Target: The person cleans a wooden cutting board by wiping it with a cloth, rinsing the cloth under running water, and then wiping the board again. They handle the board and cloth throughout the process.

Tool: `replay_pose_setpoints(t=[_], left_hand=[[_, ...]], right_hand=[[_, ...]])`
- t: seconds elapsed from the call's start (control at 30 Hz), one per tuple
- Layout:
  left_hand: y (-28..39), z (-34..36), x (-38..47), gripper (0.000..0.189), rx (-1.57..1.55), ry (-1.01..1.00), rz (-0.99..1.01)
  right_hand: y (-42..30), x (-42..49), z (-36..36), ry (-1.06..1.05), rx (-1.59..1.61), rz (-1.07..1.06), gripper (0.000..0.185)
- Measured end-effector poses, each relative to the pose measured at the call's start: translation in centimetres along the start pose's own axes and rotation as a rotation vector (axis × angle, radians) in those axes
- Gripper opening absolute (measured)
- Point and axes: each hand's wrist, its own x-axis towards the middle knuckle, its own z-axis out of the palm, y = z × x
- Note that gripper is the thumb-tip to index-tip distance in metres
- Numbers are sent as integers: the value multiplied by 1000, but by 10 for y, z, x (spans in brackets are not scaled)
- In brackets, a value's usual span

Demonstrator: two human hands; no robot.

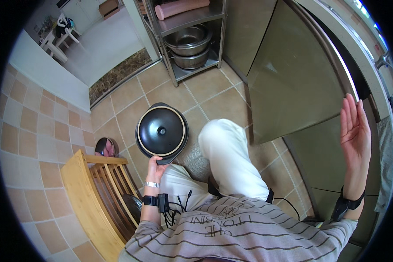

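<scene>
My left hand (156, 167) grips the near side handle of a black lidded casserole pot (162, 131). The lid is on, its round knob at the middle and a pale ring showing around its edge. The pot is held in front of my left knee, above the tiled floor. At the right, my right hand (355, 126) is flat with its fingers stretched out and holds nothing. Its fingertips meet the metal-trimmed edge of an olive cabinet front (298, 72); whether they press on it I cannot tell. A dark gap shows between that front and the countertop (363, 42).
A steel shelf rack (201, 70) ahead holds stacked metal pots (190, 46) and a pink roll (183, 8). On the left, a slatted wooden rack (95, 196) stands by the tiled wall, near a small bowl (106, 147). A marble threshold (118, 73) crosses the doorway.
</scene>
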Motion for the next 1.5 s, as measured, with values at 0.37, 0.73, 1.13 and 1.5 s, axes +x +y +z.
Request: replay_pose_setpoints(t=[0.37,0.73,1.13,1.5], left_hand=[[21,-18,-20,50,-53,60,120],[24,-15,-33,47,-69,78,146],[46,36,-43,53,2,-17,71],[87,145,-66,37,166,-65,78]], right_hand=[[46,-35,82,-452,220,293,48],[80,-29,89,-726,95,98,73],[-9,30,-39,43,161,-313,33],[71,123,-5,-223,-96,-135,34]])
